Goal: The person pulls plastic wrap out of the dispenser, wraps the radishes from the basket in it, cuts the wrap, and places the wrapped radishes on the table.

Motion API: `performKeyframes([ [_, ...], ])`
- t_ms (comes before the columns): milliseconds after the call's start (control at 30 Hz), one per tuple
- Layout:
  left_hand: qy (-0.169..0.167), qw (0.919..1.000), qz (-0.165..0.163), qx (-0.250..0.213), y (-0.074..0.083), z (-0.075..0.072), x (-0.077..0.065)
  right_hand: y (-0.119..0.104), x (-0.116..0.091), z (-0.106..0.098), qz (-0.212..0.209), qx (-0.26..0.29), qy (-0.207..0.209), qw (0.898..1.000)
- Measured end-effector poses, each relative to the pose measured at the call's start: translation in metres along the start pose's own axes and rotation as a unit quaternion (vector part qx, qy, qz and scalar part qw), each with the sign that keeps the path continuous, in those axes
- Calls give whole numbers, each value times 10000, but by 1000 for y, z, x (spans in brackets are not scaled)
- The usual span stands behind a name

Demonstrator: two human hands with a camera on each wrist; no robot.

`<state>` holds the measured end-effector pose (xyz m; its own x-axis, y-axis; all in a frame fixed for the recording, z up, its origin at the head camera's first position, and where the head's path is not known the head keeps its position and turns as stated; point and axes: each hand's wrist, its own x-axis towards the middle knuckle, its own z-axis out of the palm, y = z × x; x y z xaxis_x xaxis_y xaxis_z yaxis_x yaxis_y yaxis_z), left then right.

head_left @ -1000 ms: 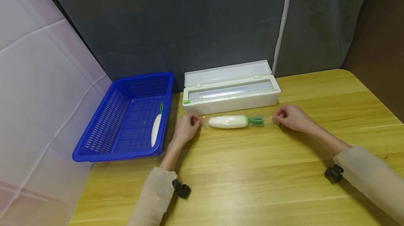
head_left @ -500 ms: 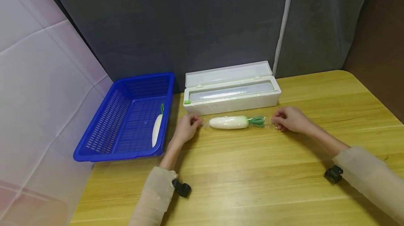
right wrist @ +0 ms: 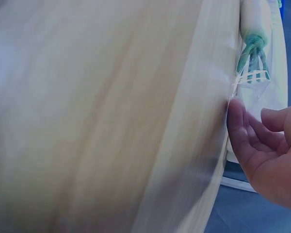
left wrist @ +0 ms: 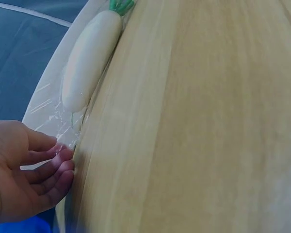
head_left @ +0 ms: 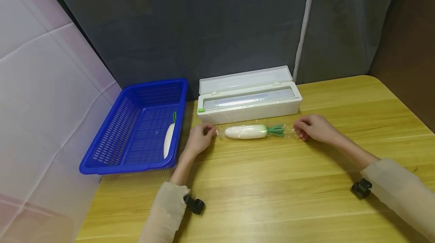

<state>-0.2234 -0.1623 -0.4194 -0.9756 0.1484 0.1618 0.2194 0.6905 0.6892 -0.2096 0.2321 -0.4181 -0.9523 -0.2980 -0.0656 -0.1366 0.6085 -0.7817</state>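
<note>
A white radish [head_left: 246,131] with green stalks lies on the table, wrapped in clear cling film [head_left: 220,133] that sticks out past both ends. My left hand [head_left: 199,138] pinches the film beyond the root tip; in the left wrist view its thumb and forefinger meet at the film's end. At the stalk end is my right hand [head_left: 314,128], its fingertips against the film [right wrist: 254,92]. The right wrist view shows this thumb apart from the loosely bent fingers. Behind the radish stands a white cling film dispenser [head_left: 251,113], lid up, roll inside.
A blue plastic basket [head_left: 127,169] stands to the left, with another white radish [head_left: 168,141] along its right wall. A dark cloth partition [head_left: 217,28] rises behind the wooden table [head_left: 265,190], and a pale sheet [head_left: 44,103] hangs at the left.
My right hand's thumb and fingers have loosened and shifted slightly right at the film's stalk end. The left hand stays almost in place. The radish and dispenser have not moved.
</note>
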Motion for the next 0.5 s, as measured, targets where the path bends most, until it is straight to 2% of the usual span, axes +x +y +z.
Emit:
performKeyframes([
  [267, 75, 9998, -177, -52, 0, -4, -4, -1, -3, -5, 171, 165, 47, 9997],
  [500, 221, 9990, -382, -79, -1, -8, -6, -2, -4, -11, 128, 219, 178, 9995],
])
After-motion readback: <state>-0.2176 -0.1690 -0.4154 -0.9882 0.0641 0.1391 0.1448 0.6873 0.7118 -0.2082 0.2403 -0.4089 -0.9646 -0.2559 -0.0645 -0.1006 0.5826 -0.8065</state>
